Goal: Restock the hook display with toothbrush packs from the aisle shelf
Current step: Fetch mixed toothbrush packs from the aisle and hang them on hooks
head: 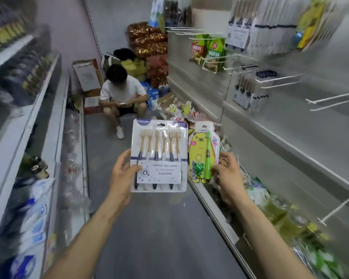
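A grey aisle floor (159, 228) runs between two shelf runs. On the right stands the hook display (280, 81), a pale back panel with white wire hooks; several hooks (328, 99) stick out bare, others carry toothbrush packs (248, 91) and green snack bags (210, 51), all blurred. Below it the aisle shelf (216, 210) holds a loose heap of green and clear packets. The left shelves (28, 121) carry dark bottles and blue-and-white bags, too blurred to read. At the far end of the aisle a person in a white shirt (122, 93) sits low to the floor, among stacked bags and cartons. In front of the camera, over the floor, two toothbrush packs are held upright and side by side, their edges nearly touching. The larger is a white multi-pack (159, 156) with a row of gold-and-navy brushes and a label reading "CARING FOR GUMS". The smaller is a yellow bear-shaped pack (203, 152) with one green brush and a green frog charm. The left hand (121, 176) grips the multi-pack at its lower left edge, thumb laid across the front by the label, fingers hidden behind the card. The right hand (228, 174) pinches the bear pack at its lower right edge, thumb on the front and fingers curled behind it.
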Demonstrator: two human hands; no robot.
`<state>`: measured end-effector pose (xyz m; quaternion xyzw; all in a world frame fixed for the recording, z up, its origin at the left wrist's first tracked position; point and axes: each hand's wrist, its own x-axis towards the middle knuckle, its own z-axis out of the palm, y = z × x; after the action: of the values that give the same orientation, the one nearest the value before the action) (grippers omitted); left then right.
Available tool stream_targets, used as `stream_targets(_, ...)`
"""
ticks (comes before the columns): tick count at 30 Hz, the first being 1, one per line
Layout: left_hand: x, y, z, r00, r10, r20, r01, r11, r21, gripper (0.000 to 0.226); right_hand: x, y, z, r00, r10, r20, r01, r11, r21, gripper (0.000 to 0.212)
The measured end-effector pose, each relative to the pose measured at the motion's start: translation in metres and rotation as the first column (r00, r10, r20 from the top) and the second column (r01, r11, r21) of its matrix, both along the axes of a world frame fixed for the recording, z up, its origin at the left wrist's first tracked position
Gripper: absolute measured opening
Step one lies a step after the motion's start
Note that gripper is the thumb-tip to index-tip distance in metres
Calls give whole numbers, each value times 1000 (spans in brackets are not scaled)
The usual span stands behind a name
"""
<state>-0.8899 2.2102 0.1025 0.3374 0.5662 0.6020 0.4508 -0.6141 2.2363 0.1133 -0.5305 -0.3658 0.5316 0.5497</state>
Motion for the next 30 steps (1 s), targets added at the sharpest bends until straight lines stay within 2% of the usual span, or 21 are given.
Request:
stream_targets(6,-19,132,-11,996,-87,35,88,996,-24,54,-26,96,-1,990,-137,-28,135,990,-46,45)
stream_targets(16,-49,333,-27,908,-410,87,416,908,-55,44,-72,205,-2,884,-468,3,468,882,-52,37)
stream_targets(24,-6,445,-23,789,-607,96,611,791,-15,47,-66,252,-16,737,-675,23,675,734,-69,41)
stream_targets(30,46,502,-15,722,-691,47,689,723,50,38,-31,291,-11,692,-722,8,722,692,-6,39)
